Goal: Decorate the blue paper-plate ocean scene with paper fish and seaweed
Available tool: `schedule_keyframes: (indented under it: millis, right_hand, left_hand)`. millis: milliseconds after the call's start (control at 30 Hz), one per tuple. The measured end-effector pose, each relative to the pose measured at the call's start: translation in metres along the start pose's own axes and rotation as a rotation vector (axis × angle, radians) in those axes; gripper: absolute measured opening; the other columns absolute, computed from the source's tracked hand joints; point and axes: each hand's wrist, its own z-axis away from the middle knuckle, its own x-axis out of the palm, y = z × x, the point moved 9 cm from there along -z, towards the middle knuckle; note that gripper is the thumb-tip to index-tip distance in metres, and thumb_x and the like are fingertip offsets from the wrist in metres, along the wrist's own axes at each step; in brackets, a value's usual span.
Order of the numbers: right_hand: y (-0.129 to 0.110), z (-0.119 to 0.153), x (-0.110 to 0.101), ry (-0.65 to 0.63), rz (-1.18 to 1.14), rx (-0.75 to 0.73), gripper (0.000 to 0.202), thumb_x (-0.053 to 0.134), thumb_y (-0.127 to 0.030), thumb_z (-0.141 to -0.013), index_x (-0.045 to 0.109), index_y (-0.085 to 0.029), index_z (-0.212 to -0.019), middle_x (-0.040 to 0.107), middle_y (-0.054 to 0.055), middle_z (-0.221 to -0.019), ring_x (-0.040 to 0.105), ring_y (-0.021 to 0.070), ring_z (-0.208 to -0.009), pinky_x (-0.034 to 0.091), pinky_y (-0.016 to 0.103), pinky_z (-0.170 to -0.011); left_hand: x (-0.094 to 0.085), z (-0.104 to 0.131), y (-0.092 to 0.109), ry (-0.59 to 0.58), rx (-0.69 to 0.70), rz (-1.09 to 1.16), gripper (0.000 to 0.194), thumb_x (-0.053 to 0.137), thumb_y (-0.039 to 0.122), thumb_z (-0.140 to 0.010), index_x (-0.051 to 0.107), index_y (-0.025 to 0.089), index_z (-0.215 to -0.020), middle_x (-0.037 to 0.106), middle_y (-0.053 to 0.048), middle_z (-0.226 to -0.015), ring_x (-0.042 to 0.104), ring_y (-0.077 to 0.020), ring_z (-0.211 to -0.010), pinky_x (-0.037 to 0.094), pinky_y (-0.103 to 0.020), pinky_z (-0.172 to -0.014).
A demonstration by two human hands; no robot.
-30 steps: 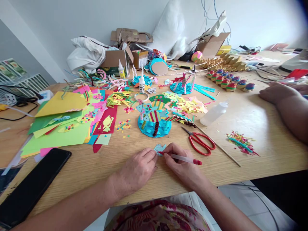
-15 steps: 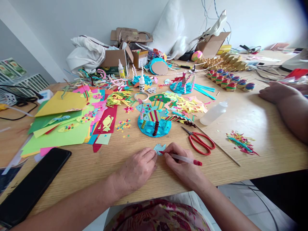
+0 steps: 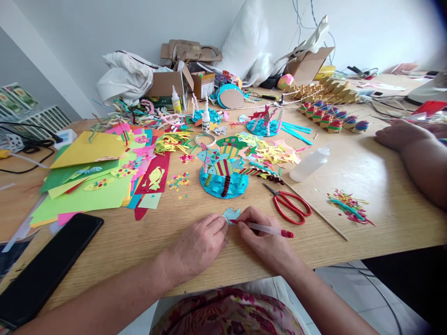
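A small light-blue paper fish (image 3: pixel 231 214) lies on the table near its front edge. My right hand (image 3: pixel 263 235) is closed round a pen (image 3: pixel 268 229) with a clear barrel and a red end, its red tip touching the fish. From the left, my left hand (image 3: pixel 206 237) rests with its fingers together on the fish's left edge; its fingertips press the paper down. Just beyond stands a blue round base (image 3: pixel 232 188) carrying several patterned paper fish (image 3: pixel 223 168). Red-handled scissors (image 3: pixel 289 207) lie to the right of my hands.
Coloured paper sheets (image 3: pixel 84 186) and a black phone (image 3: pixel 52 265) are at the left. A thin stick (image 3: pixel 321 216), a clear bottle (image 3: pixel 309 165) and paper scraps (image 3: pixel 349 204) lie right. Glue bottles (image 3: pixel 206 120) stand behind. Another person's arm (image 3: pixel 415 149) rests at the right edge.
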Motion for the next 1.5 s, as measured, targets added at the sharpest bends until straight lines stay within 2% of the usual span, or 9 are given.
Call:
schedule_keyframes:
  millis: [600,1500]
  right_hand:
    - [-0.0016,0.0004,0.0004,0.009,0.048,-0.019,0.012,0.043,-0.016,-0.074,0.046,-0.020,-0.063,0.047,-0.005,-0.051,0.043,0.0092,-0.046,0.031,0.021,-0.046]
    - [0.0054,0.0014,0.0022,-0.013,0.001,0.005,0.010,0.043,-0.017,-0.073,0.045,-0.020,-0.064,0.047,-0.005,-0.052,0.043,0.0089,-0.047,0.031,0.020,-0.045]
  left_hand:
    - [0.0029,0.0004,-0.0017,-0.028,-0.019,0.001,0.021,0.043,0.010,-0.085,0.055,0.007,-0.102,0.058,-0.010,-0.098,0.051,-0.0218,-0.103,0.047,-0.035,-0.090]
    - [-0.0004,-0.0010,-0.0014,0.017,-0.007,-0.015,0.020,0.039,0.010,-0.086,0.056,0.009,-0.096,0.059,-0.009,-0.095,0.053,-0.0206,-0.100,0.049,-0.034,-0.087]
